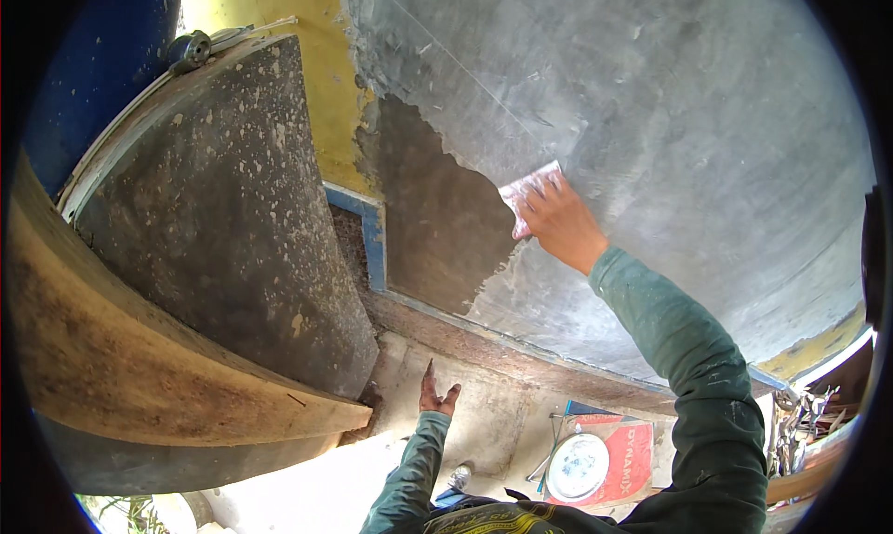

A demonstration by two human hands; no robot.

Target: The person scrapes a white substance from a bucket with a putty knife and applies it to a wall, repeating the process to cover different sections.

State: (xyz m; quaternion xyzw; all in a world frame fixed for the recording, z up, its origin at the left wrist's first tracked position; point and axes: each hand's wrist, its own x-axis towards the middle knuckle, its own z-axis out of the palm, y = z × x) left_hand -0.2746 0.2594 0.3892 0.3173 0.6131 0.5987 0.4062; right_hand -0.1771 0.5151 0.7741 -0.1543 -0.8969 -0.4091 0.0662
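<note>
My right hand [563,222] presses a pinkish-white sheet [528,195], folded or crumpled, flat against the grey plastered wall [670,143]. What the sheet is made of I cannot tell. It lies at the edge between the light grey coat and a darker brown-grey patch [433,218] with a ragged border. Low in front of the wall, my left hand [438,392] hangs with fingers stretched apart, holding nothing. Both arms wear dusty green sleeves.
A round white-smeared container [578,467] stands on a red-and-white bag [633,450] at the wall's foot. Leftward rise a speckled dark slab [223,208] and a curved wooden-looking edge [186,376]. A blue-painted trim [374,236] borders the yellow wall section [321,87].
</note>
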